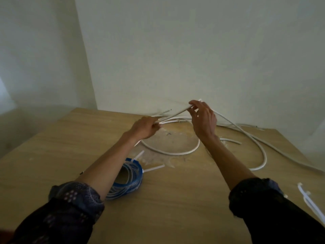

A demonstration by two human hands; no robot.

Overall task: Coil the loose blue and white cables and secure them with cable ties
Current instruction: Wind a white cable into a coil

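A loose white cable (175, 153) sprawls in wide loops over the far half of the wooden table (175, 199). Both hands hold one straight stretch of it above the table. My left hand (146, 128) grips it low, near a cut end. My right hand (204, 118) pinches it higher up with fingertips. A blue cable coil (131, 182) lies under my left forearm, bound by white cable ties (153, 168) whose tails stick out.
Several spare white cable ties (310, 199) lie at the table's right edge. A pale wall stands right behind the table, and the table's left edge drops off to the floor.
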